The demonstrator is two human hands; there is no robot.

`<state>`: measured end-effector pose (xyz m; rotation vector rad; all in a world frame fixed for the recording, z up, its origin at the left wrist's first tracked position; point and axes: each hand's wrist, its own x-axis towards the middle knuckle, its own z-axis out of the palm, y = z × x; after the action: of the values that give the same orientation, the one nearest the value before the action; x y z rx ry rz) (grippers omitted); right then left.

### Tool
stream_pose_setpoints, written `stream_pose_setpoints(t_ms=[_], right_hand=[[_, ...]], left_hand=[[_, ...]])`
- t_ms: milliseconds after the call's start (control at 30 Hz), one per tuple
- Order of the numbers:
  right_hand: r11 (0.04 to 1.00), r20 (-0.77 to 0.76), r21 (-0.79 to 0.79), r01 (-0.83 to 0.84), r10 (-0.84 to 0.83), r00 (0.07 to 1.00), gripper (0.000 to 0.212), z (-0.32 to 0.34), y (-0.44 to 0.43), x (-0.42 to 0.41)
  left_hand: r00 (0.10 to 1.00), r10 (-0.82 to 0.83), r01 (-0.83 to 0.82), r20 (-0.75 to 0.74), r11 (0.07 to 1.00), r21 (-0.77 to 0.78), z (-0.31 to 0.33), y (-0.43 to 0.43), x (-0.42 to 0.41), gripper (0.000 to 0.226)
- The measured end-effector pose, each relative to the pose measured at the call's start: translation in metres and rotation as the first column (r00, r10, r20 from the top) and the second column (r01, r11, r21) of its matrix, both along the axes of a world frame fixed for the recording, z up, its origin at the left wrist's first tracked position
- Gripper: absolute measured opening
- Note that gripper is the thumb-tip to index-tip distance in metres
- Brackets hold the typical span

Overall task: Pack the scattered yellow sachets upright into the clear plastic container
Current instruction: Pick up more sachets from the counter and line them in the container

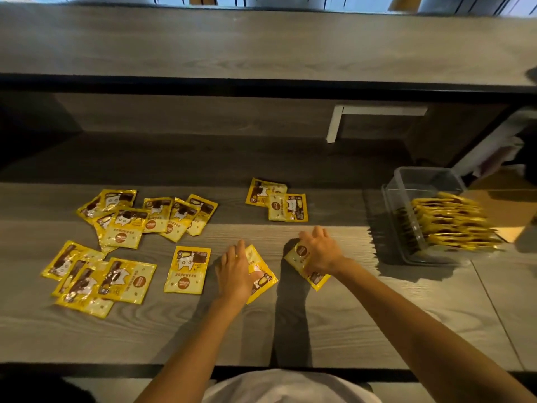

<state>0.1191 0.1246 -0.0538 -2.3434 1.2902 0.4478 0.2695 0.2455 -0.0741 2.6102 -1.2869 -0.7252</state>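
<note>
Down at 6 o'clock a pale shirt [284,385] edges the view, and both bare forearms reach out over the wood-grain table [348,330]. The left hand [236,271] lies palm-down, its fairly straight fingers pressing one sachet [263,276] flat with nothing curled round it; the right hand [321,251], just at 1 o'clock of it, has its fingers curled over a second sachet [315,279], which looks tipped up off the wood.

These foil packs should be light, thin and floppy, with a slick skin that slides on the table; a pinch across a short sealed edge, thumb beneath, would likely serve better than a flat press; several could be squared together before being stood up.

Just at 9 o'clock of the left hand lies a single sachet [187,270]; farther out on that bearing a near heap [96,280] of about five overlaps; at 10 o'clock sits a far heap [145,218] of roughly seven; at 12 o'clock, a pair [277,203]; so about seventeen lie loose, though overlaps blur the count.

At 2 o'clock stands one clear plastic container [418,181], well apart from the hands, with a packed row [453,222] of perhaps ten on edge; farthest, a raised shelf [261,45] spans the back.
</note>
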Motion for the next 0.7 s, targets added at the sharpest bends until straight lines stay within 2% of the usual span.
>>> stream_pose_setpoints(t_ms=[133,200,300,433,700], right_hand=[[0.979,0.06,0.087,0.183,-0.189,0.98,0.072,0.001,0.001,-0.013],[0.976,0.088,0.127,0.176,-0.188,0.978,0.057,0.005,-0.002,-0.022],[0.98,0.183,0.134,0.15,-0.173,0.968,0.037,0.016,-0.007,-0.032],[0.985,0.286,0.084,0.148,-0.166,0.944,0.026,0.039,-0.023,-0.05],[0.936,0.464,-0.039,0.351,-0.294,0.835,0.012,0.091,-0.063,-0.105]], left_hand=[[1.0,-0.004,0.005,-0.016,0.998,0.064,0.009,-0.002,-0.002,0.075],[0.997,-0.024,0.03,-0.076,0.996,0.084,0.016,-0.008,-0.005,0.066],[0.995,-0.036,0.043,-0.089,0.996,0.077,0.032,-0.023,-0.017,0.05],[0.995,-0.056,0.052,-0.08,0.997,-0.054,0.06,-0.05,-0.042,0.031],[0.993,-0.088,0.061,-0.081,0.956,-0.285,0.117,-0.109,-0.104,0.033]])
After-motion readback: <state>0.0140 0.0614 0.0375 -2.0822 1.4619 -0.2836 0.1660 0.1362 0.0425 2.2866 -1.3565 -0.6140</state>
